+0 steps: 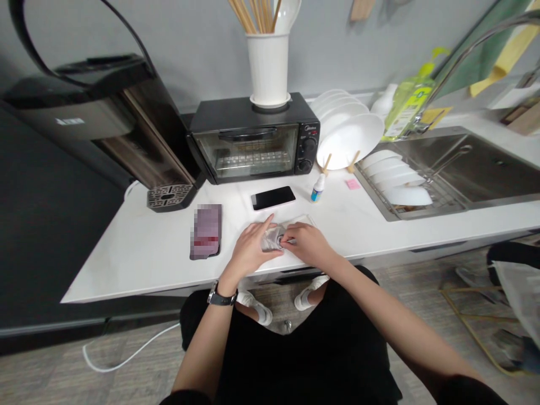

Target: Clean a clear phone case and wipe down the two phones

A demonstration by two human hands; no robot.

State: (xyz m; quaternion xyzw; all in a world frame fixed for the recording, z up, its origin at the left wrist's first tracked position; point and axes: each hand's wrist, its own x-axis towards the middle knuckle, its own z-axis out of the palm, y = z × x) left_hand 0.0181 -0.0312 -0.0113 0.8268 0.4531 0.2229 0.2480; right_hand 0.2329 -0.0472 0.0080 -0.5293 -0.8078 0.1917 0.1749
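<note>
Crinkly bundle: small, greyish, see-through-looking and plasticky [272,238], sitting on the glossy white table [139,264] near the front edge, right between both hands; too small to make out properly.
Left hand [248,247]: curved round the bundle's left side and touching it, with thumb and forefinger spread wide; honestly can't tell if actually gripping.
Right hand [310,243]: pinching the right end of the bundle between bunched fingers.
Whitish flat piece [304,219]: lying just behind the right hand, partly hidden by it.
Watch: black-strapped [223,296], on the left wrist.
Phone: flat, black-screened, pale-edged [273,198], lying face-up behind the hands.
Purplish rectangle [206,229]: off to the left of the left hand, dark-edged, mostly pixelated out.
Bottle: little, white, with a blue label [318,188], standing right of the phone.
Sticky note: small, pink, square [353,184], just right of the bottle.
Toaster oven: black, glass-doored [255,151], behind the phone, with a white cylindrical holder [269,67] on top.
Plates: round, white [354,138], standing upright beside the oven.
Sink: stainless steel [493,163], far right.
</note>
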